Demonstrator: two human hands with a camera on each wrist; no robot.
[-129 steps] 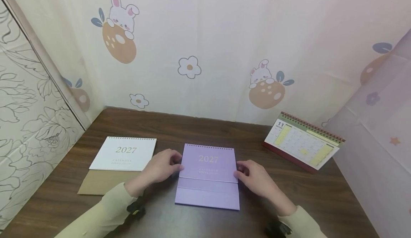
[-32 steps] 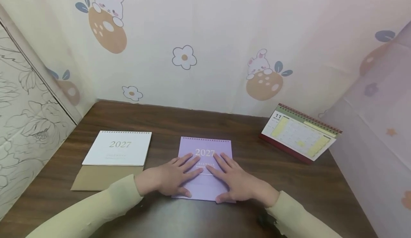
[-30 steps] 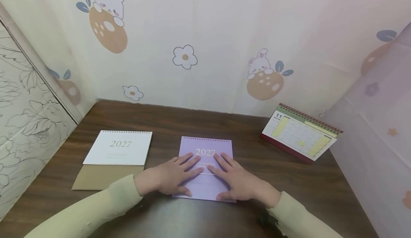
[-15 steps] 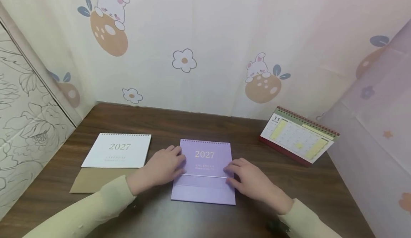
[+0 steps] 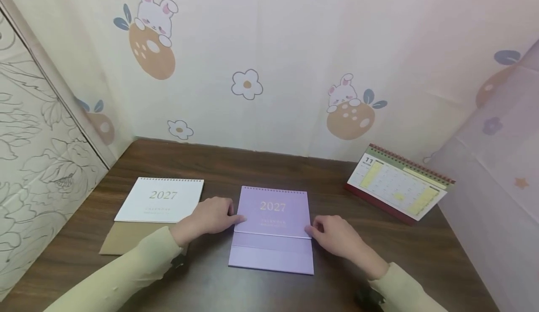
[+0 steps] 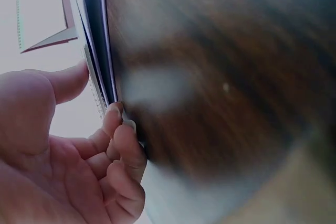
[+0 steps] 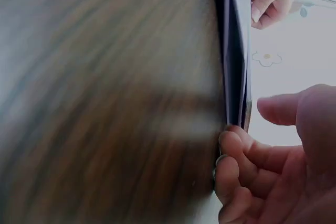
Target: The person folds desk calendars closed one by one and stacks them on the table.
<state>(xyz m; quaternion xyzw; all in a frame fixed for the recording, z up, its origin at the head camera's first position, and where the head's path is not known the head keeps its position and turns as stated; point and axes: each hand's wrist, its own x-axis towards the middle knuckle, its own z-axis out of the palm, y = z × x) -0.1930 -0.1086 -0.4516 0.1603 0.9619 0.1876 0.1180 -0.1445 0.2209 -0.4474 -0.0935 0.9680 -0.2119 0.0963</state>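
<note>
A purple desk calendar (image 5: 273,214) marked 2027 lies nearly flat on the table, spiral edge away from me. At its left edge my left hand (image 5: 212,216) holds it, thumb on the cover and curled fingers at the side. In the left wrist view those fingertips (image 6: 113,116) meet the lower edge. My right hand (image 5: 337,237) is at the opposite edge, fingers curled against the lower side. In the right wrist view its thumb (image 7: 278,109) stands close to the cover with a small gap. The calendar's layers part slightly along the sides.
Left of my left hand, a white 2027 desk calendar (image 5: 162,199) with a tan base (image 5: 130,237) lies on the dark wood table (image 5: 252,293). Toward the back right, a desk calendar (image 5: 397,185) with a red base stands tilted. A patterned curtain (image 5: 286,45) hangs behind.
About a second ago both hands lay spread flat on the purple calendar's cover. They have since drawn apart to its left and right edges, fingers curling in at the sides.
</note>
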